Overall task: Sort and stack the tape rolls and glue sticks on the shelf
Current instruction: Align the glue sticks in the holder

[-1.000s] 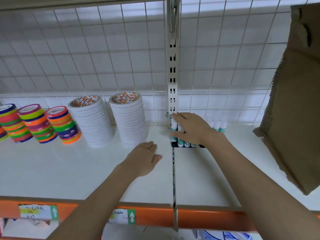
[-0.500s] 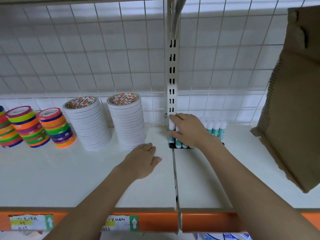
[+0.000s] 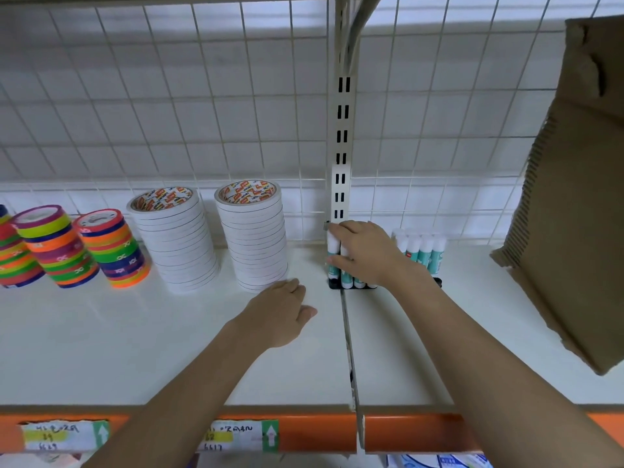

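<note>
Right hand (image 3: 363, 255) grips the upright glue sticks (image 3: 423, 251) — fingers curled over them, likely squaring the row. Left hand (image 3: 282, 314) rests on the shelf (image 3: 101, 349), fingers loosely curled — seemingly for balance.

white wire-grid back panel (image 3: 175, 106), slotted upright (image 3: 341, 136).

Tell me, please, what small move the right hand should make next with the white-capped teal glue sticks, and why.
Probably nudge the white-capped teal glue sticks it grips rightwards. The right hand holds the left cluster, standing upright in the black tray against the slotted metal upright, while the rest stand apart further right. The left hand rests idle on the white shelf.
</note>
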Demonstrator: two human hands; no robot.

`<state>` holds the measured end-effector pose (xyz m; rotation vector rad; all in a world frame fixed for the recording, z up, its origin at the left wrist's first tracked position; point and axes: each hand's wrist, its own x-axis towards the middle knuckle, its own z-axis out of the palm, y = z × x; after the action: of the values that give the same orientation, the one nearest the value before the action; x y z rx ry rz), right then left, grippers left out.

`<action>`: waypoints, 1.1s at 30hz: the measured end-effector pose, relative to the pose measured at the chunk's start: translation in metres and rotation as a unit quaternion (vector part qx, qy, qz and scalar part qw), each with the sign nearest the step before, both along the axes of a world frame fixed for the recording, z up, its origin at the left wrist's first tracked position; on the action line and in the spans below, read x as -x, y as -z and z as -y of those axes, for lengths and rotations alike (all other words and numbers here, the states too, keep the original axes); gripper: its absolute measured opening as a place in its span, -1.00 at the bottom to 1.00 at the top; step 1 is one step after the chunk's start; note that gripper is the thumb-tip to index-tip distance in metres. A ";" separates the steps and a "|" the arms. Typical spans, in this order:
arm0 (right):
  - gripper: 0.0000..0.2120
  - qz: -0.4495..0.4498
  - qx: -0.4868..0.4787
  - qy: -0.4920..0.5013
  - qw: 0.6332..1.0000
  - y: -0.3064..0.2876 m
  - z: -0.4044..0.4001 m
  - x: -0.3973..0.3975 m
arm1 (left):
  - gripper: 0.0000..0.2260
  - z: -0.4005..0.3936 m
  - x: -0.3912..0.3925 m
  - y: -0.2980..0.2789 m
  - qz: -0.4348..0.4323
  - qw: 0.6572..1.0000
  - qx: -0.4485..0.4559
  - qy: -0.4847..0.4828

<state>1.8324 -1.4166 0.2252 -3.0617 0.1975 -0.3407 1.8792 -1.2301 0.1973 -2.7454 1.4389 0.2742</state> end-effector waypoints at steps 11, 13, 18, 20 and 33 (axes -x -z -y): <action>-0.42 -0.017 0.006 -0.004 1.000 -0.001 -0.006 -0.004 | -0.53 -0.001 -0.002 -0.002 -0.009 1.000 -0.014 0.010; -0.42 -0.017 0.009 -0.006 1.000 -0.002 -0.004 -0.001 | -0.52 0.001 -0.002 -0.003 -0.009 1.000 -0.016 0.011; -0.37 -0.049 -0.010 -0.004 0.999 -0.008 -0.003 0.003 | -0.53 0.008 0.001 -0.005 -0.001 0.999 -0.014 0.028; -0.38 -0.037 -0.025 0.006 0.999 -0.014 -0.002 0.009 | -0.55 0.012 0.002 -0.006 0.003 1.000 -0.004 0.031; -0.54 -0.034 -0.048 0.095 0.994 -0.024 0.053 0.060 | -0.81 0.059 0.015 -0.051 0.148 0.965 0.209 -0.063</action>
<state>1.7729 -1.4701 0.2495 -2.9671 0.4972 -0.2283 1.8643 -1.2895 0.2479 -3.0261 1.3719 -0.4763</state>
